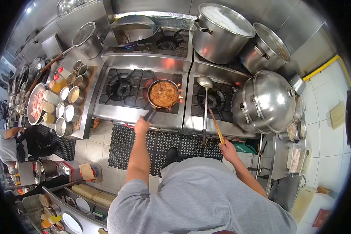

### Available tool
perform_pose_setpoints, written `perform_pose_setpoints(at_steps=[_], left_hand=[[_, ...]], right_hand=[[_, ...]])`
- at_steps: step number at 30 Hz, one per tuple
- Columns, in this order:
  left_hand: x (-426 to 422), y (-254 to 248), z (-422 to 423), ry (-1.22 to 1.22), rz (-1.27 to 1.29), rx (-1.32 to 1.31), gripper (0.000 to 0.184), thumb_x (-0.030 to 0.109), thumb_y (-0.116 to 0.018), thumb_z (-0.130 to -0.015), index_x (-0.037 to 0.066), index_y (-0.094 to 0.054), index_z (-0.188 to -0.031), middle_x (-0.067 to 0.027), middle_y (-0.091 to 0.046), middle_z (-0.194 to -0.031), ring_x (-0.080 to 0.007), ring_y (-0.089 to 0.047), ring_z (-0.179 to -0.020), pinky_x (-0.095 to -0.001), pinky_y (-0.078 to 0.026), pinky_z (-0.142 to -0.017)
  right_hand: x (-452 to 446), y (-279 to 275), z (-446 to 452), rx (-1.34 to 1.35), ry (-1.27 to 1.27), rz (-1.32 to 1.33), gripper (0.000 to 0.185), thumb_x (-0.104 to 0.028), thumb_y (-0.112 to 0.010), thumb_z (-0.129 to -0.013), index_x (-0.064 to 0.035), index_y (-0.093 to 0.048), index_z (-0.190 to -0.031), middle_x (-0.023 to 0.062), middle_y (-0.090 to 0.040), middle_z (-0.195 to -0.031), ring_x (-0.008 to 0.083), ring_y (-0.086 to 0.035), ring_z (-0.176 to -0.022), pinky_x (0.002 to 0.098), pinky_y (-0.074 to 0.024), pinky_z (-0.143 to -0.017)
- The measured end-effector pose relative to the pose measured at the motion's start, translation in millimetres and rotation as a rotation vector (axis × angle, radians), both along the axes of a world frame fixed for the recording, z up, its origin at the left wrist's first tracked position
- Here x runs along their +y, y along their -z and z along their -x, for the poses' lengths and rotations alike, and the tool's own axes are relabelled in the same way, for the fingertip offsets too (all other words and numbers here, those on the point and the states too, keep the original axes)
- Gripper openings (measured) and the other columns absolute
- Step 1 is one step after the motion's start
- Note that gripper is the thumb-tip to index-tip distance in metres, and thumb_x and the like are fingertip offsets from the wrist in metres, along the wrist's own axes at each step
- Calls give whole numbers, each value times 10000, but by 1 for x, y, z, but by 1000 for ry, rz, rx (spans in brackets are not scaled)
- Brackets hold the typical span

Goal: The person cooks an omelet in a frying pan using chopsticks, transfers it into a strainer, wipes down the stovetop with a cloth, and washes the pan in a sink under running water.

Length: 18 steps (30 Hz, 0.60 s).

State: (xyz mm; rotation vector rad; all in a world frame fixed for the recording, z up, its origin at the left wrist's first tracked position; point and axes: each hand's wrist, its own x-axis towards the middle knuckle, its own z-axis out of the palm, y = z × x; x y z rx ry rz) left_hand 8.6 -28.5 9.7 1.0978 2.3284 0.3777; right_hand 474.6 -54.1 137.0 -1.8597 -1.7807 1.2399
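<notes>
My left grip (142,125) is holding the pan (162,107) by its handle (149,114), right grip (228,150) is clutching sticks (217,128), and side flames (180,90) are risking scorched food (163,93) (uneven heat, imo).

Shiny metal stockpot (218,43), matt cloth shirt (195,195)

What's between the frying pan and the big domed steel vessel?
The ladle, lying over a burner, plus the tips of the sticks in the right hand; head view.

Pan handle (150,114) partly hidden
</notes>
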Motion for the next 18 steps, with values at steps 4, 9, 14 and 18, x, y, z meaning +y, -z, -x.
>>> perform_pose_setpoints(at_steps=[4,9,14,18], left_hand=[[-1,35,-44,-25,139,27,410,262,-612,-815,-28,-595,-1104,-284,-646,-1088,-401,-627,-1061,-487,-483,-919],[-10,53,-58,40,56,-102,494,323,-664,-765,-52,-601,-1080,-308,-645,-1053,-401,-630,-1052,-464,-488,-922],[2,18,-71,84,145,-111,474,283,-636,-778,-41,-595,-1122,-297,-650,-1059,-410,-645,-1015,-467,-505,-907],[4,38,-44,-8,29,-90,386,227,-566,-791,-18,-601,-1088,-300,-651,-1049,-433,-639,-1004,-496,-485,-907]], right_hand=[[-2,8,-6,92,95,99,303,-263,-594,-914,-16,-511,-759,75,-546,-632,200,-537,-554,360,-429,-544],[-6,25,-14,34,32,53,295,-264,-599,-914,-25,-508,-767,62,-552,-635,169,-535,-583,343,-421,-556],[1,30,-12,75,68,91,279,-260,-596,-916,-30,-520,-779,52,-545,-629,161,-523,-575,334,-414,-544],[6,23,-9,-2,-27,30,273,-256,-592,-921,-32,-517,-784,39,-536,-627,150,-515,-549,329,-416,-526]])
